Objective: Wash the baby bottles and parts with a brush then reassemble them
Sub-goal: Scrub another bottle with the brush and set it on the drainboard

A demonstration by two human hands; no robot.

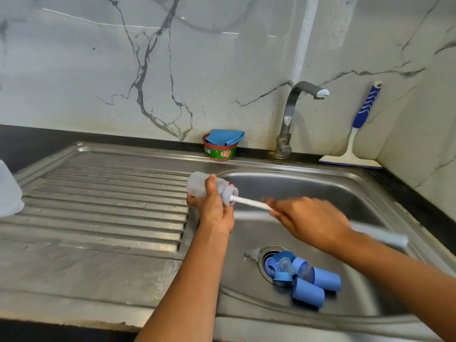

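White, grey-veined marble wall (197, 58) stands behind the steel tap (291, 112). Left of the tap, a green tub (220, 151) under a blue cloth (224, 137) sits on the dark bench (37, 137); right, a squeegee (357, 134) leans.

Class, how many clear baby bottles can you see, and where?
2. The held bottle is in the left hand, with the brush inside. The second bottle is at the picture's left edge, cut off. Others may be hidden.

Brushed steel sink (357, 193), glossy marble wall (123, 70), cloudy plastic bottle (197, 185), blue cloth (224, 137)
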